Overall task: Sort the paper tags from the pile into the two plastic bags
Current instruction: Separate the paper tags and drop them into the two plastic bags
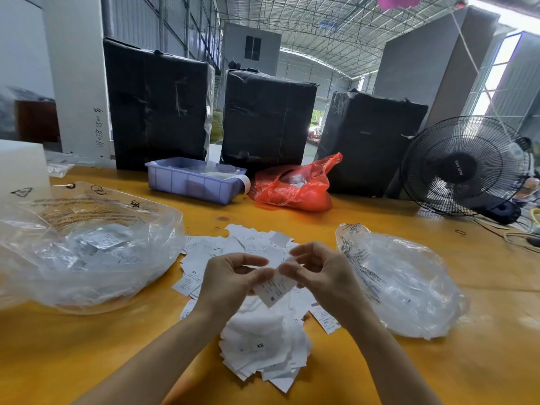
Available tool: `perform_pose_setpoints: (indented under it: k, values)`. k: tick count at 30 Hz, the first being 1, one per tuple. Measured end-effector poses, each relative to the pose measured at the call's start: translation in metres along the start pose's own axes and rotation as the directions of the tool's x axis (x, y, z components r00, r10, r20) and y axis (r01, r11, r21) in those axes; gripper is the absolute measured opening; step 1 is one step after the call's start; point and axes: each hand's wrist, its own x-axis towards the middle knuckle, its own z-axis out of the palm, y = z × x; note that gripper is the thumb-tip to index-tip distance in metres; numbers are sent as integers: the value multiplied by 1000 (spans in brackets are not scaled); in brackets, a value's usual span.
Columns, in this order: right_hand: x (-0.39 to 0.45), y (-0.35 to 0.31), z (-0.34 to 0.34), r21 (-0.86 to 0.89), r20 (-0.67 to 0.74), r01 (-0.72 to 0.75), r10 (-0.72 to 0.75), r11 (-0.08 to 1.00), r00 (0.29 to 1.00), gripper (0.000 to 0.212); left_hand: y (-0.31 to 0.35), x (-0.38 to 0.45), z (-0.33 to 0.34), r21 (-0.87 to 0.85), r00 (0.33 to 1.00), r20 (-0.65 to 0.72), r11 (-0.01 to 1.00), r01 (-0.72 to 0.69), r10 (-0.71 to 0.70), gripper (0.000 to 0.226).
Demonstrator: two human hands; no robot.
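Both hands pinch one tag (274,287) over the pile (257,340): left hand (230,279) at its 9 o'clock edge, right hand (318,273) at 2. Thin tags could cling together, so a second might land in the wrong bag (403,285), or (87,247)

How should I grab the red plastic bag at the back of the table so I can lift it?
Best bet: take the red plastic bag by the loose handle that sticks up at its right end, coming down from above. That strip stands free of the yellow table, while the body lies slumped and bulging, so it would likely slip.
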Motion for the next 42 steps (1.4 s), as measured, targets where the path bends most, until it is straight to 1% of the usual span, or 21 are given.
perform_pose_setpoints:
  k: [2, 4, 6, 10, 14, 16, 19, 20, 21, 24, 25, 27, 29, 33, 35, 38, 40, 42]
  values:
    - [1, 1, 0, 52, -41, 19, -17, 998, 999, 19, 0, 2, -1, -83, 997, -70, 996, 24, -30, 11]
    - [0, 1, 4, 68, -70, 55, -50, 996, 996, 19, 0, 3, -2, -129, 995, -92, 991, 30, -43, 10]
    - [-2, 2, 9, 75, -86, 71, -65, 995, 994, 21, -1, 1, 0, -145, 995, -98, 989, 22, -36, 10]
    - [-1, 2, 11, 80, -68, 68, -62, 995, 996, 17, -1, 2, 0, -164, 991, -130, 986, 1, -23, 10]
    - [-1, 2, 10, 160, -89, 28, -14, 987, 996, 13, 0, 2, 0, -237, 996, -87, 972, 8, -29, 12]
    - [-1, 1, 11, 209, -63, -21, 35, 978, 997, 11, -1, 2, 1, -236, 995, -100, 972, -11, -13, 12]
    - [-2, 2, 15, 320, 53, -134, 124, 938, 991, 43, -2, 1, 0, -257, 991, -135, 965, -47, 12, 17]
    - [-3, 2, 17, 324, 78, -143, 125, 935, 989, 46, -2, 1, 0, -270, 990, -142, 961, -55, 17, 19]
    - [-3, 2, 19, 320, 82, -134, 113, 938, 990, 43, -1, 2, 0, -277, 990, -142, 959, -57, 18, 21]
    - [-2, 4, 18, 341, 6, -90, 93, 936, 996, 34, 0, 4, 1, -332, 997, -74, 943, -1, -25, 29]
    - [-1, 5, 15, 353, -22, -78, 91, 932, 996, 34, 0, 4, 1, -353, 998, -31, 935, 42, -57, 33]
    - [1, 5, 11, 367, -56, -65, 92, 928, 994, 34, 1, 4, 1, -335, 991, 69, 933, 134, -118, 39]
    - [1, 5, 10, 360, -76, -59, 93, 931, 993, 30, 0, 2, 1, -293, 981, 131, 940, 174, -141, 41]
    - [1, 5, 9, 322, -150, -28, 80, 946, 985, 9, 0, 2, 0, -273, 986, 102, 949, 154, -131, 37]
    - [1, 4, 7, 263, -178, -6, 55, 965, 983, 3, 0, 2, 1, -256, 985, 104, 954, 157, -135, 36]
    - [0, 4, 6, 166, -186, 15, 16, 986, 982, 4, -1, 1, 3, -222, 986, 104, 963, 153, -133, 29]
    - [0, 3, 8, 154, -172, -12, 39, 988, 984, 6, -2, 1, 3, -207, 989, 77, 969, 137, -123, 22]
    - [0, 2, 9, 151, -113, -59, 76, 987, 991, 6, -3, 2, 3, -185, 992, 39, 975, 126, -120, 20]
